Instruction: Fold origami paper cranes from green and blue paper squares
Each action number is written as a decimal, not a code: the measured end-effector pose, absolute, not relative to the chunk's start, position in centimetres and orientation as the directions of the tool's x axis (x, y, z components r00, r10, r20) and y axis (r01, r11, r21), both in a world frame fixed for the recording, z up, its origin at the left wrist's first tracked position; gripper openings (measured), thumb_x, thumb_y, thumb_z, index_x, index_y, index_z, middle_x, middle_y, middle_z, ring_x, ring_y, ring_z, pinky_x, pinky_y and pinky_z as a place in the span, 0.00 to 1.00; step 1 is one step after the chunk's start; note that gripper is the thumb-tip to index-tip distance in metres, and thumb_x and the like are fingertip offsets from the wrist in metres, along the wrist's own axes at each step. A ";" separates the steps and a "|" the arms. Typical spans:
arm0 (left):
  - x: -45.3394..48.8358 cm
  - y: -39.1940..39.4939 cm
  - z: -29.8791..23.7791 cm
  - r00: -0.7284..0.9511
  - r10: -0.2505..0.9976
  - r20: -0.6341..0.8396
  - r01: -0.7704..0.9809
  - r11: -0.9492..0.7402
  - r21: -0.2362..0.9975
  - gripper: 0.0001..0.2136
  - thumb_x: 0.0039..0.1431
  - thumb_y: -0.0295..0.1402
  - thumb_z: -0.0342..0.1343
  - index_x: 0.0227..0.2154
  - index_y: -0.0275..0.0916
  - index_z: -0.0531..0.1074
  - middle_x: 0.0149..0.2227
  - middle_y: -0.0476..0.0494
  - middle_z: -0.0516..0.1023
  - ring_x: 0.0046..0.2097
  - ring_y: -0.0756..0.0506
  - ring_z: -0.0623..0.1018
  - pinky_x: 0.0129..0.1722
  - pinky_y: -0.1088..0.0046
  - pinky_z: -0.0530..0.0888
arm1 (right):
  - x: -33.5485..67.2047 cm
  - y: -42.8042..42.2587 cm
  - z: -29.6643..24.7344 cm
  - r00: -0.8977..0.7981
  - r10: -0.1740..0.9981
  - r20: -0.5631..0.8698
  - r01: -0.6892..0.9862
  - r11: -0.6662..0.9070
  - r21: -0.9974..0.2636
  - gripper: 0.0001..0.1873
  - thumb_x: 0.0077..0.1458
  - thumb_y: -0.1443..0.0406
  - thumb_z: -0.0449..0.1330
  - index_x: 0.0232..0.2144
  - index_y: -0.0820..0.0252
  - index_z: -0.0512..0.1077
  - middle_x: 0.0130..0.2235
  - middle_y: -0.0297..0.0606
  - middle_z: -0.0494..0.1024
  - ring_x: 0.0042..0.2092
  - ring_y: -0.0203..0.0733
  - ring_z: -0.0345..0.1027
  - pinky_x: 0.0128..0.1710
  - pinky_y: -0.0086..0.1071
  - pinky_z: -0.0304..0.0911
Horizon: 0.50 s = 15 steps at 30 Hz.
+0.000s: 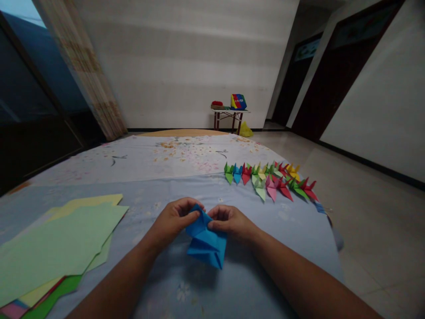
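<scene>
A partly folded piece of blue paper (206, 241) is held just above the blue floral cloth (156, 190). My left hand (174, 220) pinches its upper left flap with curled fingers. My right hand (229, 221) pinches the upper right part, thumb and fingers pressed together. Both hands meet at the top of the folded paper. A row of several finished paper cranes (270, 180) in green, blue, red, yellow and pink lies further back to the right of my hands.
A stack of coloured paper sheets (56, 248), light green on top, lies at the left. The cloth's right edge (328, 221) drops to a tiled floor. A small table (229, 116) with colourful items stands by the far wall, a curtain (89, 79) at left.
</scene>
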<state>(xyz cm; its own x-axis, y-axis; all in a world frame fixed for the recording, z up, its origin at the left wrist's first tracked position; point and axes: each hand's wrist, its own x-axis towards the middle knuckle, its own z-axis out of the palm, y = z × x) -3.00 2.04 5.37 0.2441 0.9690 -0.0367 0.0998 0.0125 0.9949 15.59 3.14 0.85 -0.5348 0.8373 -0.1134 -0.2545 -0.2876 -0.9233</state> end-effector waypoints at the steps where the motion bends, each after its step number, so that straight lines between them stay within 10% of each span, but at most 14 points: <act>1: -3.1 2.1 5.4 0.261 0.964 -0.043 0.092 0.019 0.996 0.10 0.43 0.36 0.61 0.28 0.37 0.73 0.24 0.50 0.73 0.24 0.51 0.70 0.24 0.78 0.66 | 15.6 3.1 0.9 -0.542 0.832 -0.117 -0.246 -0.290 -0.925 0.22 0.30 0.61 0.72 0.30 0.65 0.71 0.26 0.32 0.76 0.25 0.30 0.67 0.28 0.26 0.59; 15: -2.4 2.0 5.4 0.059 0.998 -0.005 0.131 -0.002 0.991 0.15 0.48 0.44 0.56 0.31 0.36 0.73 0.21 0.52 0.70 0.24 0.51 0.68 0.25 0.77 0.65 | 15.6 3.3 0.5 -0.523 0.843 -0.125 -0.245 -0.289 -0.926 0.23 0.31 0.60 0.72 0.29 0.65 0.71 0.25 0.33 0.76 0.24 0.31 0.67 0.27 0.27 0.60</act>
